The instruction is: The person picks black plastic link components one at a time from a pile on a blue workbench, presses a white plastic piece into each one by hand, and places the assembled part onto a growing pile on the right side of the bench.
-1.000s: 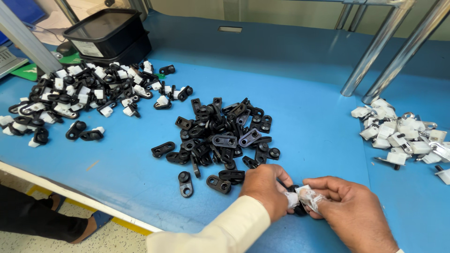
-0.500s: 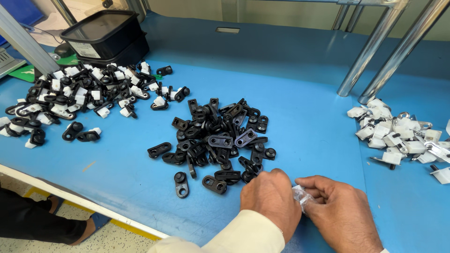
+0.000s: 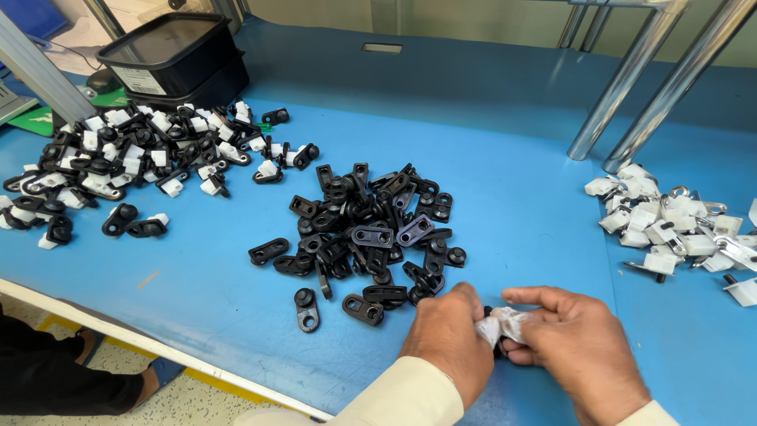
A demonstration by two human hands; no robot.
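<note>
left hand (image 3: pixel 448 341) and right hand (image 3: pixel 579 347) pinching together on a white piece (image 3: pixel 502 323) | black clips (image 3: pixel 367 230) lying just beyond the left hand | white parts (image 3: pixel 670 229) sitting beyond the right hand

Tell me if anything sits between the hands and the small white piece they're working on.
Nothing visible does: the left hand and the right hand both pinch the small white plastic piece directly, over bare blue table.
</note>
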